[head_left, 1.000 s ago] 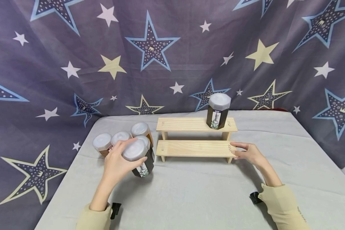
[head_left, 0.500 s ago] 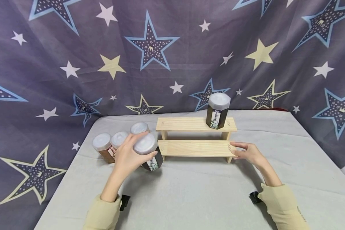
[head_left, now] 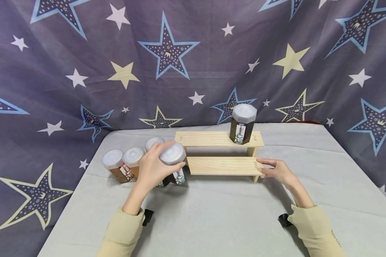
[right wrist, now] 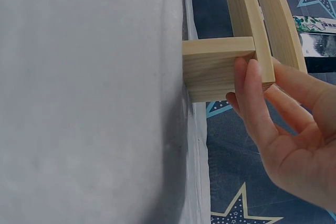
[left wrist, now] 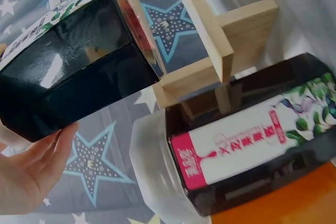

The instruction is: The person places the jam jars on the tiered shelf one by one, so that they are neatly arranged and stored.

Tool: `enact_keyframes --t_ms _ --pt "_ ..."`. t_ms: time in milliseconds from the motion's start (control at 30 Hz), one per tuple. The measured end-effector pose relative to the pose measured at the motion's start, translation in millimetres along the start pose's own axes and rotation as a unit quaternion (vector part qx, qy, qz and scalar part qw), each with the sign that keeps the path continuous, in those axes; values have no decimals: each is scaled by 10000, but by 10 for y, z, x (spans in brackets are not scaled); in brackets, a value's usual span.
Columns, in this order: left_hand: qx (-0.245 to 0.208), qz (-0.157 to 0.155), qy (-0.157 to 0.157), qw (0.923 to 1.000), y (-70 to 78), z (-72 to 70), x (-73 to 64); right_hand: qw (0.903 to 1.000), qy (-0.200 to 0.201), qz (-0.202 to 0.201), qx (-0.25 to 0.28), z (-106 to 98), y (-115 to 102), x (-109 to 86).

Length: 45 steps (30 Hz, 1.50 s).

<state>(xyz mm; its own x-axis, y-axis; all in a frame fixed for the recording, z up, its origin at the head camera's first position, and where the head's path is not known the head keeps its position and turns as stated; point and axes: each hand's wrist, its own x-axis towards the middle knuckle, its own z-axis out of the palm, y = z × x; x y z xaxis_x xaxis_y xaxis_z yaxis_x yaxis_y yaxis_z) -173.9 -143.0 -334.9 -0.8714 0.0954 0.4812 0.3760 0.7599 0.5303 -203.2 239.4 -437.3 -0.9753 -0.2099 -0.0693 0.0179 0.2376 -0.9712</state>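
Note:
My left hand grips a dark jar round its white lid, holding it in front of the left end of the two-tier wooden rack. In the left wrist view another dark jar with a white and pink label stands beside the rack, below the held one. My right hand pinches the right end of the rack's lower board, thumb and fingers on either side of it, as the right wrist view also shows. One dark jar stands on the upper board's right end.
Left of the rack, amber jars with white lids stand in a group, among them the leftmost jar and its neighbour. A white cloth covers the table. Behind it hangs a star-patterned curtain.
My left hand has carried the dark jar to the right and slightly away from me, from the jar group to the rack's left end. The right hand keeps its hold.

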Motion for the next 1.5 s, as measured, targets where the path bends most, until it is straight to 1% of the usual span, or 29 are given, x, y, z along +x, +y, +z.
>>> enact_keyframes --t_ms 100,333,633,867,1200,1367,1500 --pt "0 23 -36 10000 30 20 64 10000 22 0 42 -3 0 5" --pt "-39 86 21 10000 115 67 211 10000 12 -28 66 -13 6 21" --pt "-219 333 -3 9992 246 111 420 9999 5 -75 91 -17 -6 8" --pt "-362 426 18 9984 358 150 592 9999 18 -64 88 -21 3 4" --pt "-43 583 -196 9981 508 188 837 9999 4 -26 131 -11 27 22" --pt "-146 608 -363 9974 579 248 958 9999 28 -38 98 1 19 13" --pt "-159 634 -469 9968 609 315 1040 10000 41 -28 52 15 11 7"
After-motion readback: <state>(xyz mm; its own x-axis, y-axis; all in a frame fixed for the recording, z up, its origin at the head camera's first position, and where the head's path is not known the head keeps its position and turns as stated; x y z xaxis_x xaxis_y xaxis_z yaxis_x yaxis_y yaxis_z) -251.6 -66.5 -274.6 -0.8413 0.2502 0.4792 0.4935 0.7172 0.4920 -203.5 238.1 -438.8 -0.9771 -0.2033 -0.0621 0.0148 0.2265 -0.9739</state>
